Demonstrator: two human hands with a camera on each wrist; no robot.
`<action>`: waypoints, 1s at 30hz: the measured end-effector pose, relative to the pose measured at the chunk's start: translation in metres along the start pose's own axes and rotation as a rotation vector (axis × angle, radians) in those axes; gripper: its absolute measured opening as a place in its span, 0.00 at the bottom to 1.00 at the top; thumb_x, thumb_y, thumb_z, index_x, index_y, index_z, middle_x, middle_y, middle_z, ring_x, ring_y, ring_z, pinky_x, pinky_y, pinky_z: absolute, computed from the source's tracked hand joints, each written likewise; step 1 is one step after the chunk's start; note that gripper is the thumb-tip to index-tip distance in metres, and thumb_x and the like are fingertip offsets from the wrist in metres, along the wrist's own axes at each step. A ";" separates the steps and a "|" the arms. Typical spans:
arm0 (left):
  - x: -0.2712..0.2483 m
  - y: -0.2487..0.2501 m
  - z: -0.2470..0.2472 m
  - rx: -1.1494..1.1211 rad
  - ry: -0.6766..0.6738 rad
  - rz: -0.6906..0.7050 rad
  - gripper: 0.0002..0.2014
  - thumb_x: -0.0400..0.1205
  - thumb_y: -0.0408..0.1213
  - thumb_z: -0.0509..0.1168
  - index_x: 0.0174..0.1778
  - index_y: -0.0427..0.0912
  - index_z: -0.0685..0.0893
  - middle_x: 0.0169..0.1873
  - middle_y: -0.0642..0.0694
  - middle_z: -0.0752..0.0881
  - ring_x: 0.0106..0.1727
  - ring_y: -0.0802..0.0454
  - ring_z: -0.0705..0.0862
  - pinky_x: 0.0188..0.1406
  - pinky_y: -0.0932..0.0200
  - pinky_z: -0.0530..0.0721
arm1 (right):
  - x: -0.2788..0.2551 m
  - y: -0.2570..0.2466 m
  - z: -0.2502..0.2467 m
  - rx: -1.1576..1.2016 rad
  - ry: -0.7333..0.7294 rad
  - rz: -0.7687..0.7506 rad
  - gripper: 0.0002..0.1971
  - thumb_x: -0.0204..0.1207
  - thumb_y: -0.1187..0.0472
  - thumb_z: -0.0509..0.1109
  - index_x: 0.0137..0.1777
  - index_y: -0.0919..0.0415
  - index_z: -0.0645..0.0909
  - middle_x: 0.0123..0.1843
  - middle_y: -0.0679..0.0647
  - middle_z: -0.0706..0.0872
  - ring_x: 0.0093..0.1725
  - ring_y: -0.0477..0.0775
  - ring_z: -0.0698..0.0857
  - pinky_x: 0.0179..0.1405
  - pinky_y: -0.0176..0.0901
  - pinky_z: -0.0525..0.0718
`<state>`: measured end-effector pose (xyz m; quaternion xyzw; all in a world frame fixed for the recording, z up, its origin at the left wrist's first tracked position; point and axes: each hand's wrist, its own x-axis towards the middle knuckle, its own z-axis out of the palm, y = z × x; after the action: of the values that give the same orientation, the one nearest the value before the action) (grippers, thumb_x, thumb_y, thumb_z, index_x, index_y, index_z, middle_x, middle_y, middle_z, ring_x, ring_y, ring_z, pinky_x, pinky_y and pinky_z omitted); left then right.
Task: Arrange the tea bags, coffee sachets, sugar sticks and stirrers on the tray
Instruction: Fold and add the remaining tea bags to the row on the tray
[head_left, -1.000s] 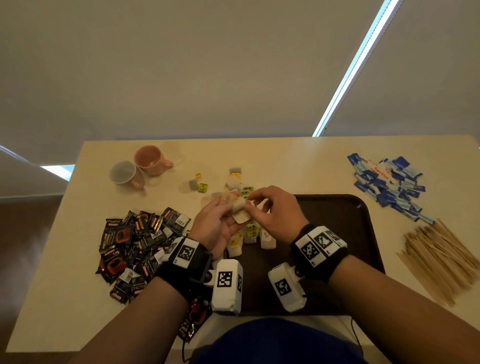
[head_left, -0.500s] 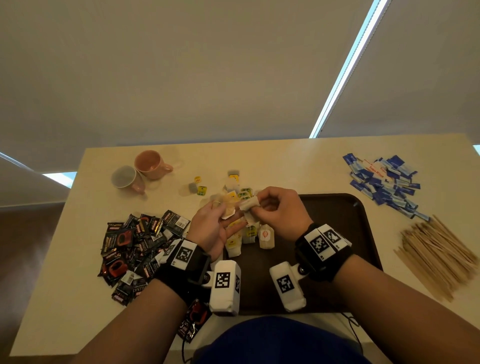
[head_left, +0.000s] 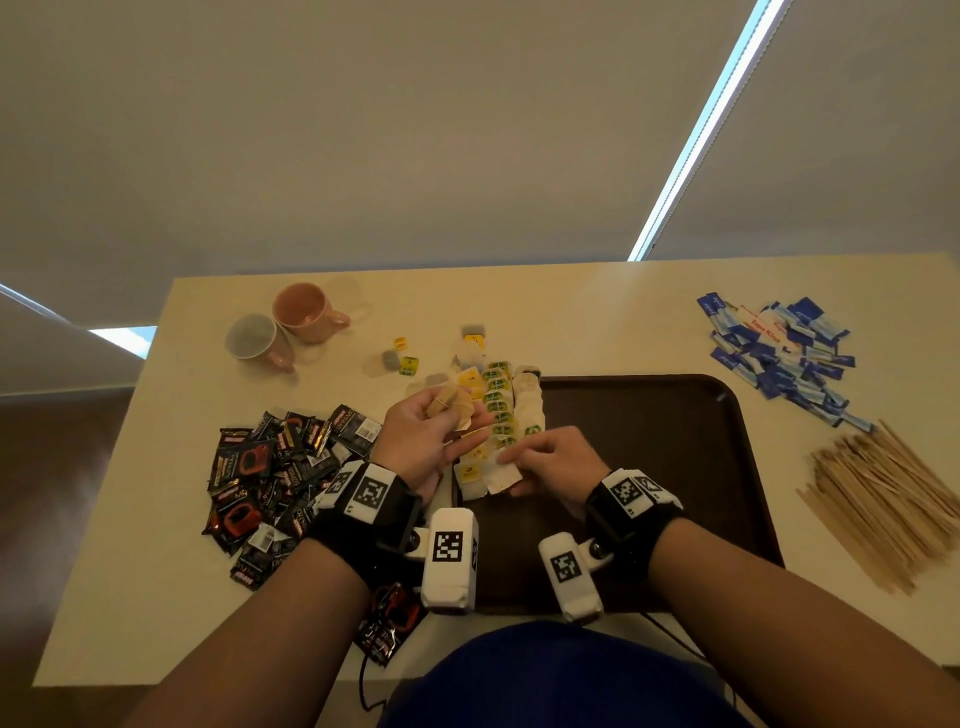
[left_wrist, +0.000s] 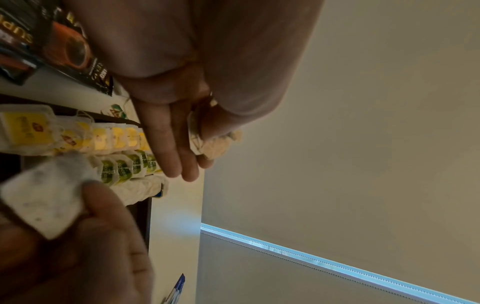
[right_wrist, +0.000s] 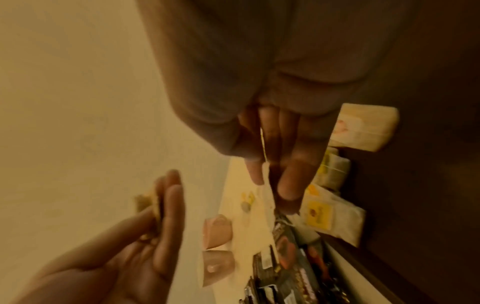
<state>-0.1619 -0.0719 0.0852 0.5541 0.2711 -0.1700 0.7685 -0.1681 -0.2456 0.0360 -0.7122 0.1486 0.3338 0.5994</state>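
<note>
the left hand (head_left: 423, 434) pinched a small bunch of tea bags (head_left: 450, 406) above the worktop (head_left: 597, 317). the right hand (head_left: 558, 460) pinched one white tea bag (head_left: 501, 477) just over the near end of the rows of tea bags (head_left: 498, 415) on the tray (head_left: 675, 467).

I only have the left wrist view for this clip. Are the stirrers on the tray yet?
Observer: No. The head view shows the stirrers piled on the table, right of the tray.
Operator: And the sugar sticks?
Observer: Off the tray too. The sugar sticks are heaped on the table beyond the stirrers.
Operator: Anything else out there?
Observer: Two cups sit near the table's far left corner.
</note>
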 end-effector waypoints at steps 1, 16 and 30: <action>0.001 0.000 -0.001 0.003 0.004 -0.001 0.10 0.87 0.23 0.59 0.56 0.34 0.84 0.42 0.40 0.91 0.48 0.45 0.93 0.50 0.52 0.92 | 0.003 0.005 0.005 0.015 -0.030 0.041 0.10 0.80 0.76 0.67 0.51 0.68 0.89 0.57 0.63 0.88 0.51 0.63 0.91 0.47 0.44 0.91; 0.010 -0.001 -0.013 0.079 0.016 0.003 0.07 0.86 0.24 0.62 0.49 0.38 0.84 0.41 0.41 0.92 0.40 0.49 0.90 0.36 0.63 0.90 | 0.044 0.049 0.055 -0.180 0.120 0.206 0.05 0.79 0.67 0.72 0.43 0.68 0.82 0.40 0.66 0.91 0.28 0.53 0.89 0.35 0.48 0.91; 0.012 -0.006 -0.009 0.177 0.020 0.103 0.12 0.81 0.19 0.67 0.49 0.41 0.87 0.47 0.38 0.89 0.45 0.47 0.92 0.43 0.61 0.91 | 0.017 -0.010 0.010 -0.271 0.093 0.058 0.21 0.83 0.48 0.68 0.40 0.65 0.87 0.34 0.58 0.91 0.26 0.50 0.86 0.23 0.38 0.82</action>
<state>-0.1574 -0.0649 0.0714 0.6347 0.2338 -0.1479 0.7216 -0.1524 -0.2305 0.0316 -0.7969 0.1501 0.3345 0.4801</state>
